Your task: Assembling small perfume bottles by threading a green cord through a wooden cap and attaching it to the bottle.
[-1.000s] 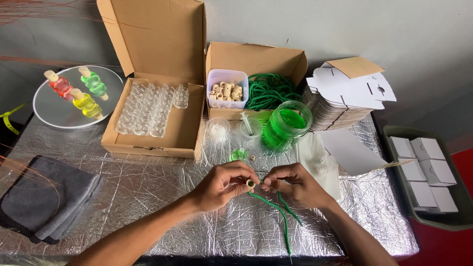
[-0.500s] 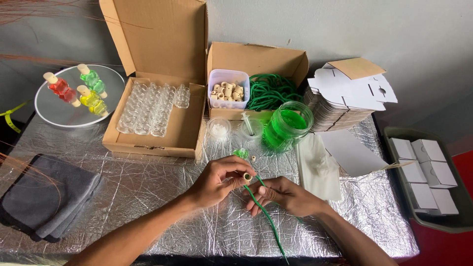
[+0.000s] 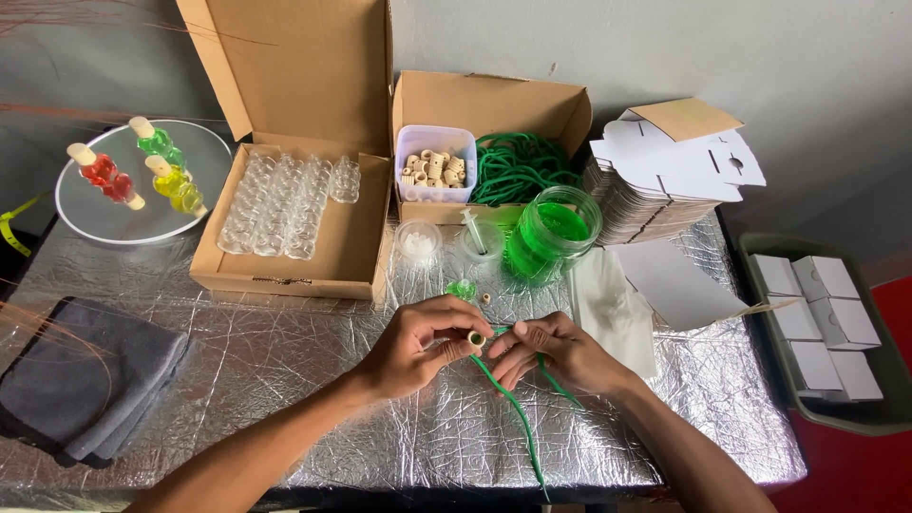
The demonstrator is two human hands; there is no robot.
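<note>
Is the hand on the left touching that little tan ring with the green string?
Touching. The head view shows the left hand pinching the small tan ring between thumb and fingers, no gap visible.

- Left hand (image 3: 418,344) pinches a cork (image 3: 477,338).
- Right hand (image 3: 556,353) pinches a green cord (image 3: 518,413) at the cork.
- Green jar (image 3: 551,233) stands behind.

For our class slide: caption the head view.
Left hand pinches a small cork ring while right hand feeds green cord over foil-covered table.
</note>
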